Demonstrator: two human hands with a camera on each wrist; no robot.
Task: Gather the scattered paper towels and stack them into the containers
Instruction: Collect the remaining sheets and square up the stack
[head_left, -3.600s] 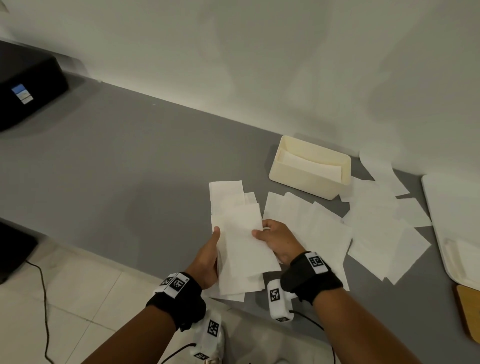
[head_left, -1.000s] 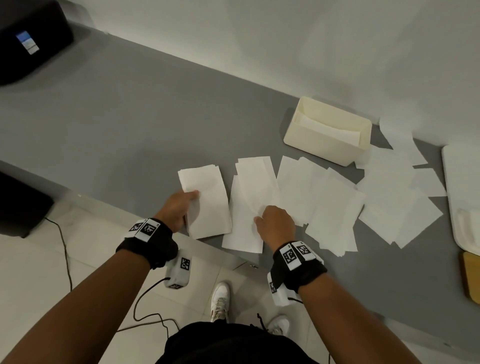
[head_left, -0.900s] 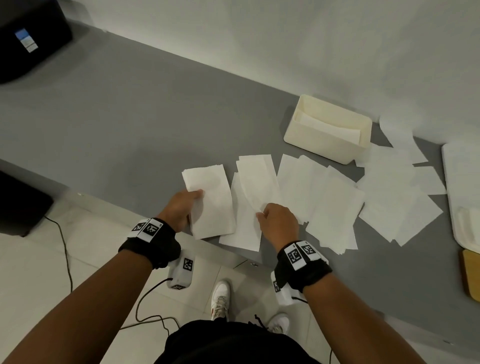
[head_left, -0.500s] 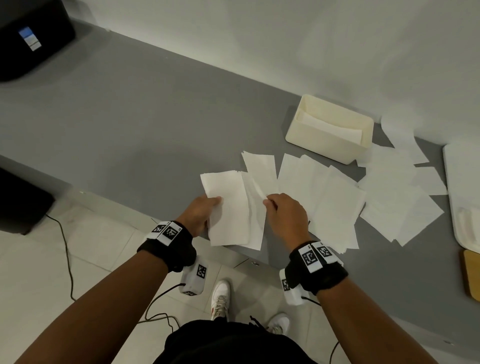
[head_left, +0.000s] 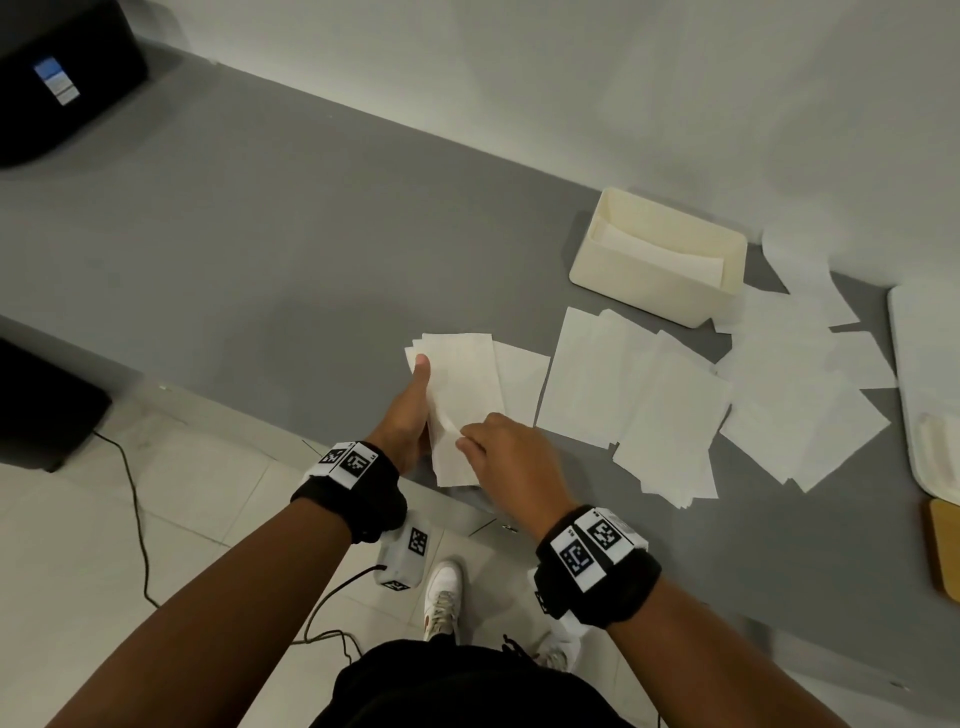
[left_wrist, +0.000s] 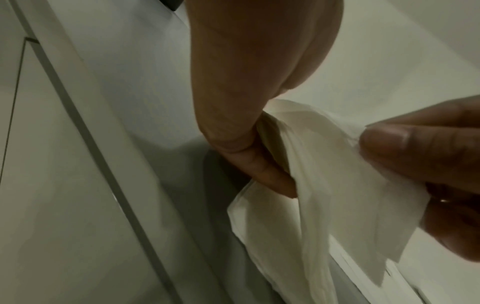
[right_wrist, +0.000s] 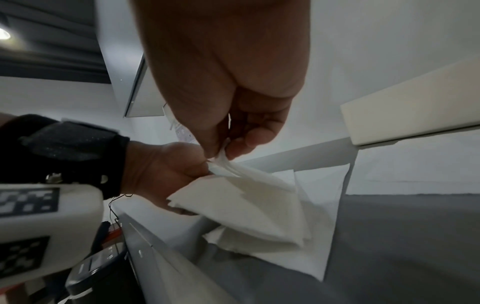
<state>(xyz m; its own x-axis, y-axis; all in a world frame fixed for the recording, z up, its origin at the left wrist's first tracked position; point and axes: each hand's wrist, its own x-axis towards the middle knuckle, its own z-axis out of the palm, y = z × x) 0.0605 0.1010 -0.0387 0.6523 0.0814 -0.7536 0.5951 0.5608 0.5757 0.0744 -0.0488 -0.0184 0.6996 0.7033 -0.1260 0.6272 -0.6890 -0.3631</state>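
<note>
Head view looks down from above; both wrist views, close, share the paper towels.

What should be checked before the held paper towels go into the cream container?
1. Left hand grips the small stack of white paper towels: ok.
2. Right hand pinches the stack's near corner: ok.
3. Stack edges squared: not ok, corners fan out.
4. Cream rectangular plastic container open on top: ok.
5. Room left inside it: cannot tell; towels already lie there.
6. Loose white paper towels all gathered off the grey counter: not ok.
</note>
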